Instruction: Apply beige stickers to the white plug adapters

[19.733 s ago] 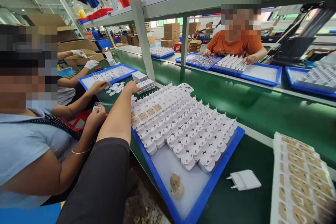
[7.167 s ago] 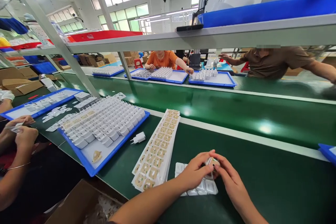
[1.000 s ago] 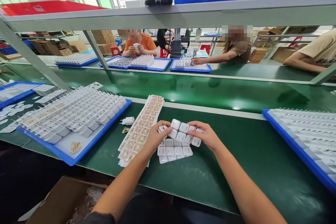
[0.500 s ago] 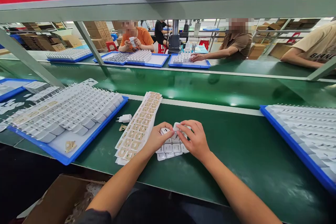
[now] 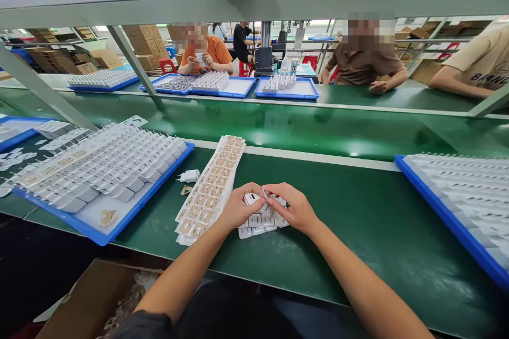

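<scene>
Green surface (image 5: 345, 259) runs across. Leftmost nearby, white plugs (image 5: 131, 169) fill a blue tray (image 5: 101, 235); tan stickers (image 5: 214, 183) come next. Close together, the left hand (image 5: 237, 207) grips a white block (image 5: 250, 199) and the right hand (image 5: 293, 206) pinches a thin white piece (image 5: 265, 193), over white squares (image 5: 255, 221).

Left hand (image 5: 237, 208) and right hand (image 5: 295, 208) nearly meet, forearms (image 5: 189, 271) slanting inward.

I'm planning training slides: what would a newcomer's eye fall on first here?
Probably the blue-rimmed tray of white plugs, on the left of the green bench. Then the left hand and right hand, close together near the middle above white pieces, the left holding a slotted white block. Left of them lie long tan-patterned sheets.
</scene>
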`<state>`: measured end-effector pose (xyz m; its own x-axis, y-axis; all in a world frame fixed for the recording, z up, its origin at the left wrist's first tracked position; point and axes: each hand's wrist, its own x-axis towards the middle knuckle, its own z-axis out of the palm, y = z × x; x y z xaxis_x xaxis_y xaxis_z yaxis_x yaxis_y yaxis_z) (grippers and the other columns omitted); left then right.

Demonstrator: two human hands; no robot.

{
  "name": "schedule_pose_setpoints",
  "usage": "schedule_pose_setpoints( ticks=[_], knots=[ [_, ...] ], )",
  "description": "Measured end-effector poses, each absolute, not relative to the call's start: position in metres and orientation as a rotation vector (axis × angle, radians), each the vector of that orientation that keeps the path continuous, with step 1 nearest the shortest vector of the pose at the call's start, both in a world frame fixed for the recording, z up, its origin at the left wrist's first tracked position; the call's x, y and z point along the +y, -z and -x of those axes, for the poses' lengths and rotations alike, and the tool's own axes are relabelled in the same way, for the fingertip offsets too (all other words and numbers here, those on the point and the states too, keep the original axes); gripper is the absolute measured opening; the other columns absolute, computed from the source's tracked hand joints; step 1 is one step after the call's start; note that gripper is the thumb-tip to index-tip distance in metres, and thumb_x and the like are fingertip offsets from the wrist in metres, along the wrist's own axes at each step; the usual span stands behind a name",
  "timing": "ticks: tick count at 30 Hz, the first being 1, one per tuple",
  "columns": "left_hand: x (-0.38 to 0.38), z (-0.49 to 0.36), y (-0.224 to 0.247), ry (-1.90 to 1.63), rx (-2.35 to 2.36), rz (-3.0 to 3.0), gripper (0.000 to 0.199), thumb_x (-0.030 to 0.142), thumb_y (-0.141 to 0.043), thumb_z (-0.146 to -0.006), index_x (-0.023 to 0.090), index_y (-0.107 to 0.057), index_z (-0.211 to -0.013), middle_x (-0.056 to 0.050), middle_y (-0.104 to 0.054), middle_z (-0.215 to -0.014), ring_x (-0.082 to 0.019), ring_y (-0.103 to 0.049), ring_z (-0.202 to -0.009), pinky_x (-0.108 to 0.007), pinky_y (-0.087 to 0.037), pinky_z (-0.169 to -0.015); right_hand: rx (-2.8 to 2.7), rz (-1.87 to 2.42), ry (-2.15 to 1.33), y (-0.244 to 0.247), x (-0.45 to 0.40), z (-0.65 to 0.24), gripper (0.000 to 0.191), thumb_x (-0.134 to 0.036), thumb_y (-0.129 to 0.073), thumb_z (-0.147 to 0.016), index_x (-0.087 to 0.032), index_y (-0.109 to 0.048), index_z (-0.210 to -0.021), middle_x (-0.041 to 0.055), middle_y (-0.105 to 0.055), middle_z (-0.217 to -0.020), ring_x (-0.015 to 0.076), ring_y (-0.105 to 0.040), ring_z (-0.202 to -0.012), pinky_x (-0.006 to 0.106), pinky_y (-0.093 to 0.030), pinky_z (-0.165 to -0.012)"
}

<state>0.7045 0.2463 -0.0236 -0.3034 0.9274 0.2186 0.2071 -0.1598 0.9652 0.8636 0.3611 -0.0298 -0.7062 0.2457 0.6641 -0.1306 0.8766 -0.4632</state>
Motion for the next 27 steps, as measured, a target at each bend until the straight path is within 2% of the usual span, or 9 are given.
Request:
schedule_pose_setpoints(
  ticks=[7,12,15,19,23,27],
  knots=[
    [0.246,-0.705,0.022,-1.487,1.474,-1.237,0.013,0.028,-0.068,-0.077,0.016,-0.065,-0.079,-0.002,-0.065,-0.081,-0.014,-0.056,-0.072,-0.025,-0.043,-0.068,-2.257,0.091,-0.600,0.032,0.360,-0.863,0.025,-0.023,-0.049,-0.100,-0.023,-0.064,-0.120,0.0042,-0.076,-0.104,0.0157,-0.070,-0.085,0.028,-0.057,-0.078],
    [0.247,-0.705,0.025,-1.476,1.450,-1.204,0.016,0.031,-0.069,-0.075,0.016,-0.064,-0.080,-0.003,-0.066,-0.085,-0.016,-0.058,-0.077,-0.026,-0.044,-0.071,-2.208,0.292,-0.743,0.031,0.357,-0.864,0.026,-0.028,-0.049,-0.099,-0.022,-0.073,-0.105,0.0031,-0.078,-0.096,0.0157,-0.072,-0.082,0.026,-0.056,-0.076],
    [0.248,-0.705,0.028,-1.446,1.465,-1.222,0.015,0.030,-0.069,-0.076,0.017,-0.064,-0.081,-0.002,-0.065,-0.083,-0.015,-0.057,-0.074,-0.025,-0.043,-0.069,-2.131,0.573,-0.918,0.030,0.356,-0.865,0.028,-0.035,-0.052,-0.094,-0.022,-0.077,-0.093,0.0025,-0.077,-0.083,0.0160,-0.069,-0.070,0.026,-0.053,-0.067],
    [0.248,-0.705,0.030,-1.467,1.437,-1.280,0.010,0.027,-0.067,-0.078,0.017,-0.063,-0.079,-0.003,-0.065,-0.086,-0.017,-0.059,-0.081,-0.027,-0.044,-0.076,-2.018,0.762,-1.056,0.027,0.358,-0.863,0.031,-0.039,-0.053,-0.089,-0.020,-0.076,-0.083,0.0016,-0.071,-0.065,0.0149,-0.064,-0.057,0.025,-0.048,-0.057],
    [0.250,-0.707,0.029,-1.492,1.447,-1.291,0.010,0.025,-0.068,-0.077,0.017,-0.062,-0.076,-0.004,-0.066,-0.085,-0.017,-0.061,-0.082,-0.028,-0.045,-0.079,-1.965,0.759,-1.151,0.029,0.362,-0.859,0.032,-0.040,-0.052,-0.089,-0.018,-0.074,-0.080,0.0023,-0.071,-0.066,0.0157,-0.067,-0.057,0.023,-0.051,-0.055],
    [0.252,-0.709,0.029,-1.509,1.448,-1.289,0.008,0.022,-0.067,-0.074,0.017,-0.061,-0.074,-0.004,-0.068,-0.084,-0.018,-0.061,-0.079,-0.029,-0.046,-0.078,-1.802,0.815,-1.340,0.034,0.378,-0.861,0.036,-0.049,-0.057,-0.086,-0.016,-0.072,-0.082,0.0057,-0.073,-0.070,0.0177,-0.069,-0.055,0.025,-0.056,-0.052]
  ],
)
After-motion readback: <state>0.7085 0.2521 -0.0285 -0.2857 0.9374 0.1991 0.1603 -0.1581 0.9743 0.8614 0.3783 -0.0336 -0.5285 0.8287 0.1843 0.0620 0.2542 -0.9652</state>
